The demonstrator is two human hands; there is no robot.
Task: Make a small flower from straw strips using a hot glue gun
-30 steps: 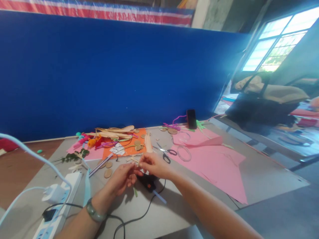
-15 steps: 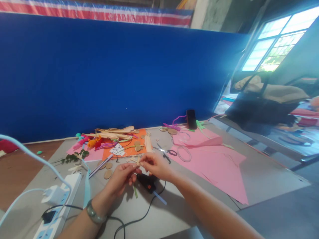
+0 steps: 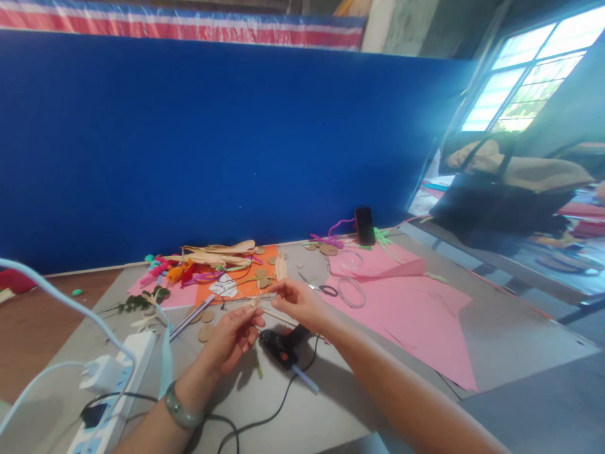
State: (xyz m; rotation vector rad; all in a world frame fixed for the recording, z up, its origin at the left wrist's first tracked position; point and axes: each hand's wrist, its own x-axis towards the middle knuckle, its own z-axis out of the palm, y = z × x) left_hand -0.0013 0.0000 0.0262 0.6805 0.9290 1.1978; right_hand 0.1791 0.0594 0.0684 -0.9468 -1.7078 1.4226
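A person's left hand (image 3: 235, 329) pinches a small pale strip (image 3: 256, 302) at its fingertips; the right hand (image 3: 299, 304) curls just beside it, its hold unclear. A black glue gun (image 3: 276, 345) lies below the grip. A light, steady pinch should avoid creasing.

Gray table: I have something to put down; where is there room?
The gray table is barest between the pink paper and its own right edge. Another patch lies in front, between the black cord and the right forearm. It is crowded around the left hand, right hand and glue gun, and at the back left on the orange paper.
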